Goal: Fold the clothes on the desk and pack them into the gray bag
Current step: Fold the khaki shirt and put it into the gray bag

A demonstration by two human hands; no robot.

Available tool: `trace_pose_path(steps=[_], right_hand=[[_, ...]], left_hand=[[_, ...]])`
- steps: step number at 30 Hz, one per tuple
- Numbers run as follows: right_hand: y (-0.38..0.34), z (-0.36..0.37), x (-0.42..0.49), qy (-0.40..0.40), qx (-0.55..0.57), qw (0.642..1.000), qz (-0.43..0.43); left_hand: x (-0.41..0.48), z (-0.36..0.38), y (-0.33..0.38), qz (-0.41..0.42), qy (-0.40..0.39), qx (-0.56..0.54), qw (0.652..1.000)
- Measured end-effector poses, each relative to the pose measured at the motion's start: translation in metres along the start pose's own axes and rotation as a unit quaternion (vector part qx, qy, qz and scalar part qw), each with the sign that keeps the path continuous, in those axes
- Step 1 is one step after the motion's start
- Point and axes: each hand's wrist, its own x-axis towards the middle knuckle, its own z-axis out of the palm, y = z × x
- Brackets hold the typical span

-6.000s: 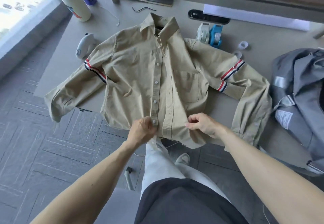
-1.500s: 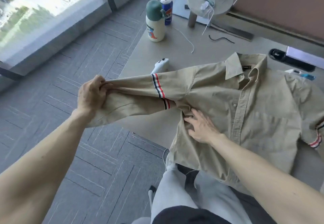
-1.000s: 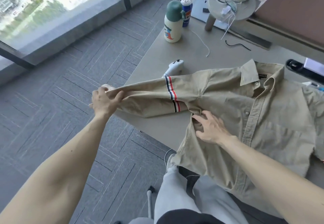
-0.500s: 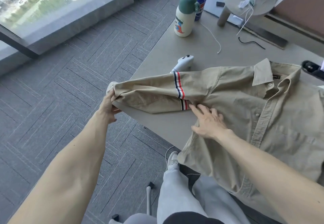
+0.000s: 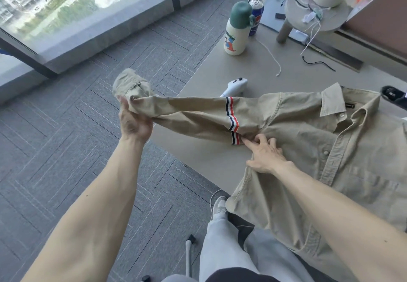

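- While the khaki shirt (image 5: pixel 319 149) lies on the table (image 5: pixel 220 65), its sleeve (image 5: pixel 187 114) stretches left.
- Left hand (image 5: pixel 134 123) grips the cuff.
- Right hand (image 5: pixel 264 156), fingers spread, presses the shirt's underarm.

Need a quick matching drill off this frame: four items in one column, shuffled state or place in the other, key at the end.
Items:
1. left hand
2. right hand
3. soda can
4. white controller

States:
A. partly under the shirt sleeve
B. fingers pressing by the striped band
C. behind the green-capped bottle
D. grip closed on the sleeve cuff, held off the desk edge

Pairs: 1-D, 2-B, 3-C, 4-A
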Motion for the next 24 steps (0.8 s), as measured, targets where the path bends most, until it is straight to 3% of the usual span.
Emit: trace_pose_path(steps=[3,6,9,13,19,22,24], right_hand=[[0.003,-0.001,-0.006,-0.008,0.01,1.0,-0.012],[0.007,0.003,-0.011,-0.005,0.017,1.0,-0.021],[0.01,0.006,-0.015,-0.004,0.008,1.0,-0.023],[0.012,0.004,-0.022,-0.006,0.015,1.0,-0.026],[0.014,-0.005,-0.041,0.097,0.092,0.99,-0.036],[0.014,-0.009,-0.044,0.113,0.104,0.987,-0.047],[0.011,-0.016,-0.044,0.116,0.119,0.984,-0.061]], left_hand=[[-0.002,0.009,0.003,-0.013,0.004,-0.051,0.999],[-0.006,0.021,0.012,-0.001,-0.006,-0.013,1.0],[-0.009,0.037,0.028,0.089,0.04,0.1,0.99],[-0.02,0.059,0.044,0.187,0.084,0.156,0.966],[-0.048,0.096,0.037,0.216,0.005,0.197,0.956],[-0.056,0.106,0.038,0.257,-0.023,0.251,0.933],[-0.059,0.107,0.044,0.231,-0.081,0.249,0.937]])
